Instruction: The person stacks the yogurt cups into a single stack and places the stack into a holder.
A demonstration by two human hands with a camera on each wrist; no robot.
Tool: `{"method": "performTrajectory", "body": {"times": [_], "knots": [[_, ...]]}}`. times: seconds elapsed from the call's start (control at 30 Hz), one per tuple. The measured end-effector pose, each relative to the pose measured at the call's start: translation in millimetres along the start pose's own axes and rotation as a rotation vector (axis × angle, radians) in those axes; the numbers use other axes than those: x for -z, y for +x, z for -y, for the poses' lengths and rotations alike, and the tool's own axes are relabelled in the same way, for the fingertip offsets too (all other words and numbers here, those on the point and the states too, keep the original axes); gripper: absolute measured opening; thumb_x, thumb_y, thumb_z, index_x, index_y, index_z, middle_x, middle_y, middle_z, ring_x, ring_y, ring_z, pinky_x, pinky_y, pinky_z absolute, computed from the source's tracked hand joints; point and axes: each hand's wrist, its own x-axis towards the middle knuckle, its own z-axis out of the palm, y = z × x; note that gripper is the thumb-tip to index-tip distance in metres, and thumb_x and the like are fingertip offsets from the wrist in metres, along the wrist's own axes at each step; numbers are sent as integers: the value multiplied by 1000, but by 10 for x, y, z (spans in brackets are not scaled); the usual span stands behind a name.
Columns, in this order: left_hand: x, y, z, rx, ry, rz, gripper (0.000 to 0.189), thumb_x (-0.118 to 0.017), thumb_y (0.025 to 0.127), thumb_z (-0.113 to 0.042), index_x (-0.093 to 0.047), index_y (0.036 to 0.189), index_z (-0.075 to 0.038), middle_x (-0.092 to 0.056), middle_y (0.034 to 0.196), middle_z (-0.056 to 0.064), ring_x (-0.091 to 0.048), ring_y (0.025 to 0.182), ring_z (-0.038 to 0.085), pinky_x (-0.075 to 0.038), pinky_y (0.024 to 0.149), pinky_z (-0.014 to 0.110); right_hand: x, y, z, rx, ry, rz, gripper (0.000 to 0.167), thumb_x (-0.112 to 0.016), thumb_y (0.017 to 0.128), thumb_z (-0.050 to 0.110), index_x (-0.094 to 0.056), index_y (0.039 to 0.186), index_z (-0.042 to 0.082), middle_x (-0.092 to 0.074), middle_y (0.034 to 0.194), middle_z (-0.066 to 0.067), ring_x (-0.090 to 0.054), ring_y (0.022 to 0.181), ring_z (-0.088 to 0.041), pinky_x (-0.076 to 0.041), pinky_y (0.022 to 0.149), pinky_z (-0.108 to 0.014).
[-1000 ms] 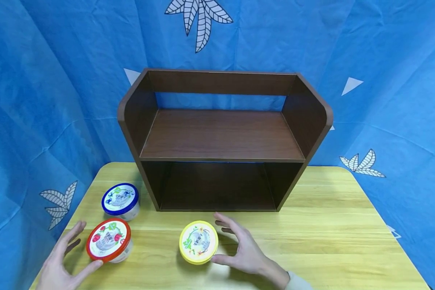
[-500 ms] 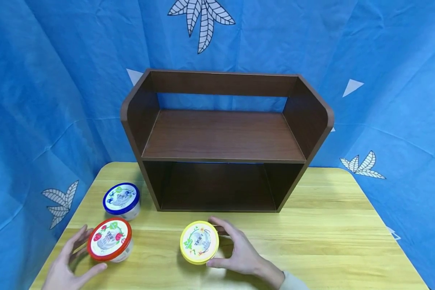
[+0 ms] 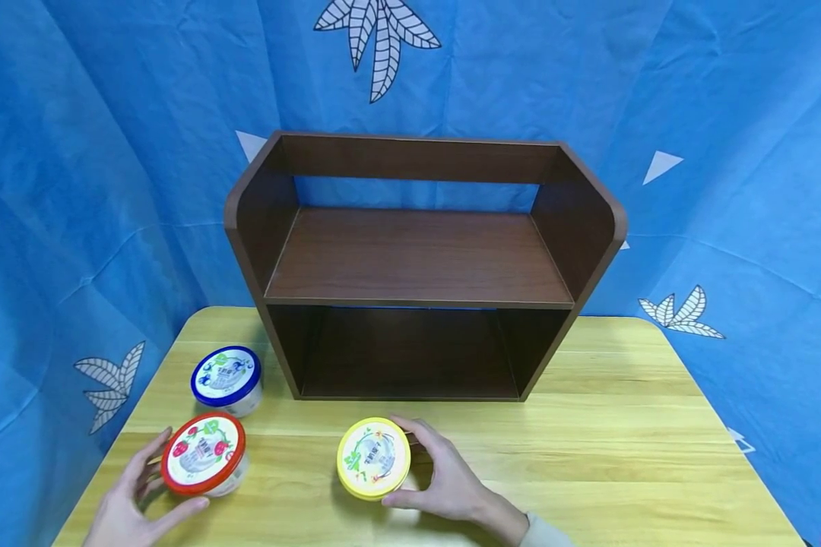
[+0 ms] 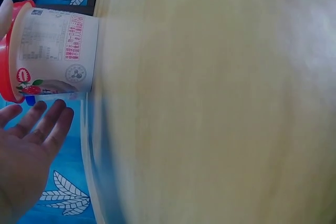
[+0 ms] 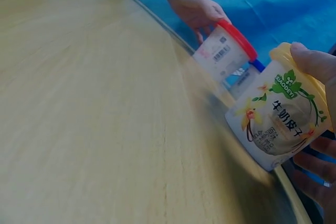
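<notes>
A red-lidded tub (image 3: 203, 453) with strawberries on its lid stands on the table at the left. My left hand (image 3: 131, 494) curves around its near left side; the thumb is close to the rim, and a narrow gap shows below the fingers (image 4: 55, 121) in the left wrist view. A yellow-lidded tub (image 3: 373, 459) stands near the front middle. My right hand (image 3: 445, 479) holds it from the right, thumb (image 5: 310, 60) at the lid and fingers along the other side. Behind the red-lidded tub stands a blue-lidded tub (image 3: 226, 377), untouched.
A dark brown two-level shelf (image 3: 420, 254) stands at the back of the light wooden table (image 3: 629, 448). A blue patterned cloth (image 3: 711, 190) hangs behind and beside it. Table surface extends right of my right hand.
My right hand has shifted left and come closer around the yellow-lidded tub. My left hand has moved slightly right, nearer the red-lidded tub. The tubs stay in place.
</notes>
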Motion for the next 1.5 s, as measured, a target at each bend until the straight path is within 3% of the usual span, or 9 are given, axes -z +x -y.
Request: {"method": "performTrajectory", "body": {"times": [0.1, 0.47, 0.77, 1.07, 1.17, 1.23, 1.3, 1.43, 1.5], "knots": [[-5, 2, -21, 37, 6, 20, 130, -85, 86, -52, 2, 167, 1, -24, 166, 36, -42, 142, 54, -43, 117, 64, -8, -2, 3, -5, 12, 3, 97, -95, 78, 32, -43, 159, 13, -63, 140, 1, -63, 122, -12, -56, 106, -30], [-21, -22, -9, -15, 15, -10, 122, -86, 87, -47, -9, 164, 8, -31, 162, 37, -46, 138, 55, -42, 112, 57, -2, 0, 29, -54, 13, 7, 97, -95, 78, 33, -44, 158, 13, -64, 140, 4, -62, 123, -12, -56, 105, -31], [-13, -10, -19, 19, -10, 1, 122, -87, 86, -48, -10, 165, 6, -29, 163, 35, -42, 141, 52, -39, 117, 59, 10, 4, 46, -52, 17, 14, 94, -95, 78, 34, -45, 157, 23, -64, 140, 4, -62, 124, -12, -56, 106, -32], [-12, -2, 8, -14, -17, -34, 119, -89, 84, -45, -17, 163, 6, -34, 162, 34, -44, 141, 53, -54, 104, 42, 7, 1, 20, -15, -7, -2, 95, -96, 77, 32, -45, 157, 22, -65, 138, 2, -63, 119, -10, -57, 103, -32], [-32, -13, 5, -31, -28, -62, 117, -90, 83, -44, -20, 163, 5, -38, 160, 34, -46, 139, 51, -58, 97, 21, 8, 1, 21, -40, 8, -2, 95, -96, 76, 32, -46, 156, 23, -65, 138, 4, -63, 119, -9, -56, 104, -32], [-49, -28, -3, -54, -36, -85, 114, -91, 83, -41, -23, 162, 5, -41, 157, 33, -48, 136, 50, -53, 87, 4, 12, 1, 30, -60, 19, -1, 95, -97, 75, 32, -47, 156, 23, -65, 138, 5, -62, 120, -9, -56, 105, -31], [-61, -40, -20, -71, -36, -94, 113, -91, 82, -41, -25, 161, 5, -43, 156, 33, -50, 135, 49, -48, 82, -2, 16, 2, 38, -68, 22, -1, 95, -97, 75, 31, -48, 155, 21, -65, 138, 5, -63, 120, -10, -56, 105, -31], [-64, -45, -83, -70, -22, -67, 114, -89, 84, -44, -22, 163, 4, -41, 159, 32, -49, 137, 49, -59, 94, 18, 21, 5, 50, -73, 27, -1, 94, -97, 75, 31, -48, 155, 19, -65, 138, 4, -63, 120, -11, -56, 104, -31], [-67, -40, -119, -79, -20, -57, 114, -89, 84, -45, -22, 163, 3, -41, 159, 31, -49, 138, 48, -60, 95, 20, 21, 6, 51, -76, 33, -1, 94, -97, 75, 31, -49, 154, 20, -65, 138, 5, -63, 120, -11, -56, 104, -30]]}}
